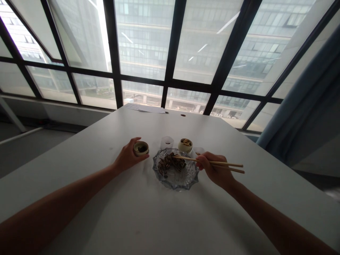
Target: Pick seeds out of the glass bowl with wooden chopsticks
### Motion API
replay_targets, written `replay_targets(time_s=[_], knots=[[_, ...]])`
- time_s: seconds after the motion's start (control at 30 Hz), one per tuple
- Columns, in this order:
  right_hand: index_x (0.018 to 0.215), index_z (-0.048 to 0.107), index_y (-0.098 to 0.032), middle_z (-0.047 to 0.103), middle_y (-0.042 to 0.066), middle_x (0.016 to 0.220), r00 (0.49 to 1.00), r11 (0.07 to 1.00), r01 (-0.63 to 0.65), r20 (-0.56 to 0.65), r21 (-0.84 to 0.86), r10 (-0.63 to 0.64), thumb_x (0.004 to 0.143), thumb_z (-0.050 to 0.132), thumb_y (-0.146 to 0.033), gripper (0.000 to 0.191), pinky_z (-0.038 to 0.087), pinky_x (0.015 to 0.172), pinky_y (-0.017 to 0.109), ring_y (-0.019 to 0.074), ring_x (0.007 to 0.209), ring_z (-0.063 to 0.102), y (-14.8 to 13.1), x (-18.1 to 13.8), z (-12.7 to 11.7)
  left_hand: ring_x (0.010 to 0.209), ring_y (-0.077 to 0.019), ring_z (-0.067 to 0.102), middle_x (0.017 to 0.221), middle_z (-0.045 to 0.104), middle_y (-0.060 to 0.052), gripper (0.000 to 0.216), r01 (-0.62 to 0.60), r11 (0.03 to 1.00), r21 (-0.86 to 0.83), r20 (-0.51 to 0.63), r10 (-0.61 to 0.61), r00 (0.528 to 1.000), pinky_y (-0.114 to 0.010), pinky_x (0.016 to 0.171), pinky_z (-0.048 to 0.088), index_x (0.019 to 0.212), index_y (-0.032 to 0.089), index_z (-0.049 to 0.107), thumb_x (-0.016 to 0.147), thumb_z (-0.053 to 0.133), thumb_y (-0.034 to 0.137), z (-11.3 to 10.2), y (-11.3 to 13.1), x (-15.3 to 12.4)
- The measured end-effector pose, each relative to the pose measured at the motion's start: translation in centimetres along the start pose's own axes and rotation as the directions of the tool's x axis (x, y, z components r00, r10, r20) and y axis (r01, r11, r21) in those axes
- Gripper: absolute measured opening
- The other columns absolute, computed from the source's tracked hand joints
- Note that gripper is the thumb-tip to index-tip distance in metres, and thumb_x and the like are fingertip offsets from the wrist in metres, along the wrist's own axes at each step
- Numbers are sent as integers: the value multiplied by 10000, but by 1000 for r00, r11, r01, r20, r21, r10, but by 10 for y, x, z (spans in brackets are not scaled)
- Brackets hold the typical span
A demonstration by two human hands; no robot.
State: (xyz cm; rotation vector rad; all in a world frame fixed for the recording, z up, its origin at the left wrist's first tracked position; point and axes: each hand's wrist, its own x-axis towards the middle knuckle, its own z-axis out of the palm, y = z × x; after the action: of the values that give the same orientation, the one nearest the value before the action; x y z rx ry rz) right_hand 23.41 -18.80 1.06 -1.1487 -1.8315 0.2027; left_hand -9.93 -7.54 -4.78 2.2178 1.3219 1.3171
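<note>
My left hand point(128, 156) is wrapped round a small beige cup point(141, 148) with something dark inside, standing on the white table point(164, 212). My right hand point(216, 170) grips a pair of wooden chopsticks point(212, 163), whose tips reach left over a scalloped glass dish point(175, 169). Dark striped seeds point(171, 163) lie in the dish's far left part. Just behind the dish stands a second small cup point(185, 144) holding light brown pieces.
A small clear plastic cup point(166, 142) stands behind the dish, and another clear cup point(198, 151) shows partly by my right hand. Papers point(145, 108) lie at the table's far edge before tall dark-framed windows. A blue curtain point(305, 102) hangs at right.
</note>
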Motion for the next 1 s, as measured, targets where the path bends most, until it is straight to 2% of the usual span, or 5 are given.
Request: replay_targets(time_s=[0.27,0.53,0.67,0.83,1.0], knots=[[676,611,-187,598,-1,537,981,979,178,89,-102,-170,1007,518,-361,386,410,465,214,96,441,524,-11,-5,-1,931,-234,712,1066,732,-90,755,-7,1000,14,-4,7,1000,-359,854,567,1271,214,509,662,792,558,0,-3,0],[735,656,-197,647,21,598,877,835,472,248,-281,-412,1020,494,-346,360,403,538,229,113,507,554,-7,-12,3,910,-240,717,1062,736,-99,759,17,1000,16,5,-17,1000,-360,832,576,1266,213,518,655,789,571,-3,1,0],[734,665,-204,673,34,605,909,876,403,225,-263,-351,1024,458,-393,403,420,528,236,121,508,577,-7,-17,2,907,-238,718,1071,737,-103,762,20,1000,9,8,-20,1000,-360,821,580,1262,212,519,649,792,572,-4,2,0],[680,637,-206,658,20,539,990,986,138,-2,-95,-139,1009,484,-427,425,455,475,231,118,440,587,-4,-26,2,904,-234,717,1079,734,-108,766,33,999,17,14,-33,999,-362,827,578,1262,204,521,649,785,579,-5,4,-1],[716,649,-196,690,37,549,971,980,-93,-200,176,128,974,510,-548,458,507,426,243,142,423,619,5,-32,8,903,-235,717,1077,730,-112,770,49,999,22,19,-49,999,-364,836,575,1262,199,521,649,782,584,-7,6,-1]])
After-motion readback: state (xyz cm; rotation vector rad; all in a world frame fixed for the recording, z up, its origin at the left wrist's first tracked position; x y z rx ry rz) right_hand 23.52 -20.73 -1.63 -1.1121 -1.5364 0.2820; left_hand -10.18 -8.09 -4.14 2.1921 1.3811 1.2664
